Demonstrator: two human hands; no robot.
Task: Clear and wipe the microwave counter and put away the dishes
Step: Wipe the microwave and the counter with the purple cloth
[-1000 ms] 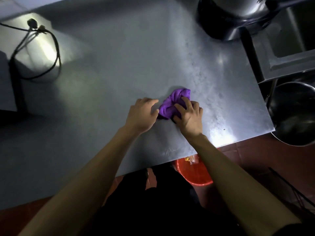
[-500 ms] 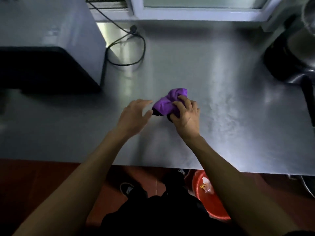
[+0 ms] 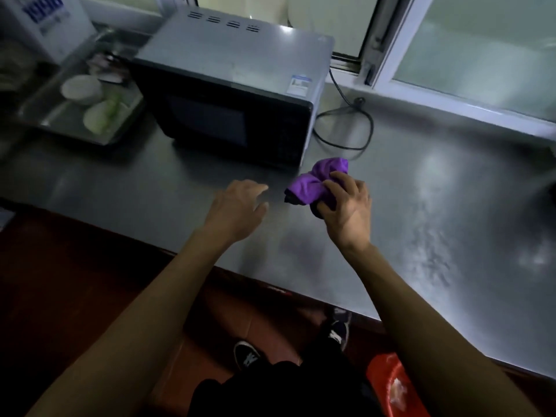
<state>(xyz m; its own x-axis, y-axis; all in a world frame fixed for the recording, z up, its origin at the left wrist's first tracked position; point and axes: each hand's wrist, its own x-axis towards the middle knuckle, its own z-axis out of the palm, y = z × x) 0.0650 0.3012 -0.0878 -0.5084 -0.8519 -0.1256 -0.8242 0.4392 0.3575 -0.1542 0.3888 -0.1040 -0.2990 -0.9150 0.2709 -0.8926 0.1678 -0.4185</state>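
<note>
My right hand grips a bunched purple cloth and holds it a little above the steel counter, just right of the microwave's front corner. My left hand hovers over the counter to the left of the cloth, fingers spread, holding nothing. The grey microwave with a black door stands at the back, left of centre. Left of it a metal tray holds white bowls and other dishes.
The microwave's black power cord loops on the counter behind the cloth. A window frame runs along the back edge. A red bucket stands on the floor below the counter edge, beside my shoes.
My left hand has let go of the cloth and drawn away to the left. The right hand has lifted the cloth off the counter. The view has swung left, bringing the microwave and tray in.
</note>
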